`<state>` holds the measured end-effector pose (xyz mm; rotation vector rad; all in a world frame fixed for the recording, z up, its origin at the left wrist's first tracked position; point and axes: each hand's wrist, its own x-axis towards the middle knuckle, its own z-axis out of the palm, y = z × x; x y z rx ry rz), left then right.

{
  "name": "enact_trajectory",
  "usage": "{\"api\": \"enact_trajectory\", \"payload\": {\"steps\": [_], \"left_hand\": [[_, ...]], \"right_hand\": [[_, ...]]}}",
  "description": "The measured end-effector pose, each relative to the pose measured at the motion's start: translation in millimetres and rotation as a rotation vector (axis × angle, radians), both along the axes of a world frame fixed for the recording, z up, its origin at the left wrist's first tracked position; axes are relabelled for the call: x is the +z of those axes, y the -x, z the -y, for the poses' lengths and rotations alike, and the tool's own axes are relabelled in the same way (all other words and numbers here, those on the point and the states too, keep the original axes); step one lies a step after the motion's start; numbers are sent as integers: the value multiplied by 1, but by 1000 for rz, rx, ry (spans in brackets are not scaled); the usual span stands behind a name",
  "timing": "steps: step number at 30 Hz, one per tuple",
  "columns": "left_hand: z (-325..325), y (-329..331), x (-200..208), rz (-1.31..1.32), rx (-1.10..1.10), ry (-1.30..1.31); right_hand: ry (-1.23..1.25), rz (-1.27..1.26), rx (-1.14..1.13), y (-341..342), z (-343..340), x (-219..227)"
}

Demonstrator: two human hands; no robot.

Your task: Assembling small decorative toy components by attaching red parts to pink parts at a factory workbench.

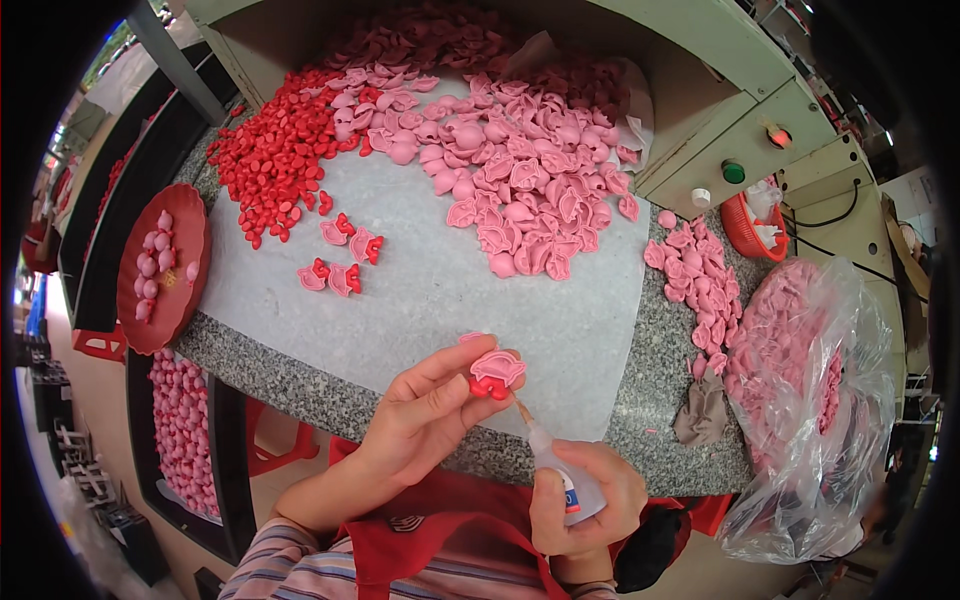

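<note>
Between the thumb and fingers of my left hand (pixel 415 405) is a pink plastic shell piece (pixel 498 369) with a red plastic piece (pixel 488 387) along its lower edge. Part of another pink piece shows behind the fingertips. My right hand (pixel 605 505) is closed around a translucent squeeze bottle (pixel 547 458), tilted so its thin nozzle (pixel 523 408) points up at the red piece. The nozzle tip is close beside the held piece; whether they touch I cannot tell. Beyond my hands, several pink pieces with red parts (pixel 345 278) lie on the white paper (pixel 400 310).
Heaps of loose red pieces (pixel 270 150) and pink shells (pixel 520 190) cover the far side. A red dish (pixel 135 250) with joined pieces stands left, above a black crate (pixel 235 480). Right are more pink pieces (pixel 700 280), a grey cloth (pixel 703 412) and a filled plastic bag (pixel 800 400).
</note>
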<state>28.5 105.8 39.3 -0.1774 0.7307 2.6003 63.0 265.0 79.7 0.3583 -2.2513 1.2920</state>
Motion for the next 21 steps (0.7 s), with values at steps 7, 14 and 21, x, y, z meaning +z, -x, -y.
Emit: {"api": "enact_trajectory", "payload": {"steps": [7, 14, 21], "left_hand": [[0, 1, 1, -5, -6, -5], [-1, 1, 1, 6, -7, -3], [-1, -1, 4, 28, -8, 3]], "right_hand": [[4, -10, 0, 1, 1, 1], [4, -9, 38, 0, 1, 3], [30, -41, 55, 1, 4, -2]]}}
